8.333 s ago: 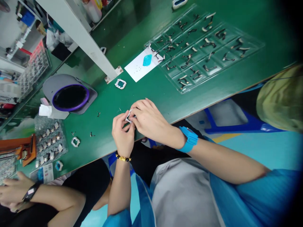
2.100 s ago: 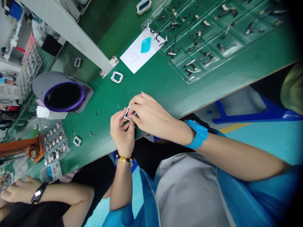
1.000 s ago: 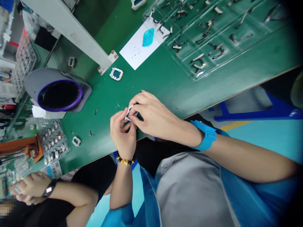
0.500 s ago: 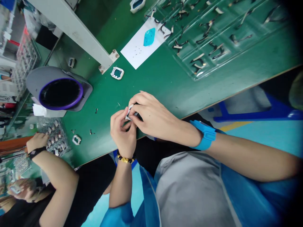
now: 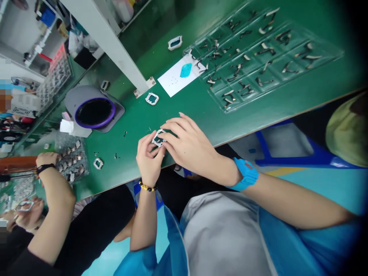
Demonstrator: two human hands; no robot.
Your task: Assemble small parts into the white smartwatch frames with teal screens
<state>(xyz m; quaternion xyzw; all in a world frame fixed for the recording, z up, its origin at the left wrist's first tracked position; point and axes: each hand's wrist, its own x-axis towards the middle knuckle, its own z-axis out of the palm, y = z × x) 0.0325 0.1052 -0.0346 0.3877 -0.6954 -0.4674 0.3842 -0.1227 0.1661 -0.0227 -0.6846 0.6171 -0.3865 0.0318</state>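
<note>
White plastic, a small square frame (image 5: 158, 138) with a dark opening, sits pinched between both hands just above the green table (image 5: 195, 111), close to its near edge. The left hand (image 5: 148, 159) grips it from below with thumb and fingertips closed on its rim; the right hand (image 5: 188, 143) closes on its right side, the other fingers spread flat over the table (a blue wristband on that wrist, a bead bracelet on the left).

Two similar frames lie loose: one (image 5: 152, 99) farther in, beside the foot of a grey post (image 5: 110, 44), another (image 5: 98, 163) to the left near the table's near edge. A grey unit with a purple ring (image 5: 94, 112) stands left of the hands. Toward the far right, a clear tray (image 5: 330, 53) holds many small dark parts, with a white sheet (image 5: 175, 78) at its left end.

At the left edge a co-worker's hand (image 5: 46, 158) rests on another clear tray (image 5: 79, 163) of small pieces.
</note>
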